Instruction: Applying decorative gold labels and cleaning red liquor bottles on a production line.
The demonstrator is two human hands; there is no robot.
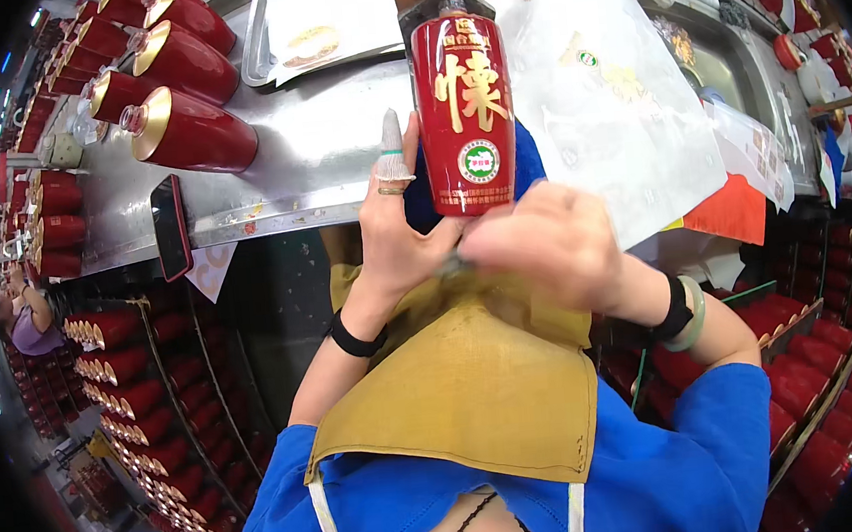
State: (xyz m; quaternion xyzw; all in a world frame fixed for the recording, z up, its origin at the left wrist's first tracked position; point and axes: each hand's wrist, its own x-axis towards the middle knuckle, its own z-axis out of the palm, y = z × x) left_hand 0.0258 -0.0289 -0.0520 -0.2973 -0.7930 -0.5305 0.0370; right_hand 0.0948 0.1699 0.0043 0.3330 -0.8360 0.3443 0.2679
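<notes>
A glossy red bottle (463, 113) with gold lettering and a round green-and-white sticker lies lengthwise in front of me, its base toward me. Blue material (530, 158) shows beneath it, and a dark support stands behind its neck. My left hand (393, 224) rests against the bottle's left lower corner, fingers stretched out and thumb at the base. One of its fingers wears a pale fabric cover and a ring. Curled and blurred by motion, my right hand (550, 246) is at the base. A small greyish smear shows by its fingertips; its kind cannot be made out.
Several red bottles with gold shoulders (193, 129) stand at left on the metal table (308, 165). A phone (171, 226) lies by its front edge. White printed sheets (612, 91) cover the right side. Racks of red bottles (142, 408) flank me.
</notes>
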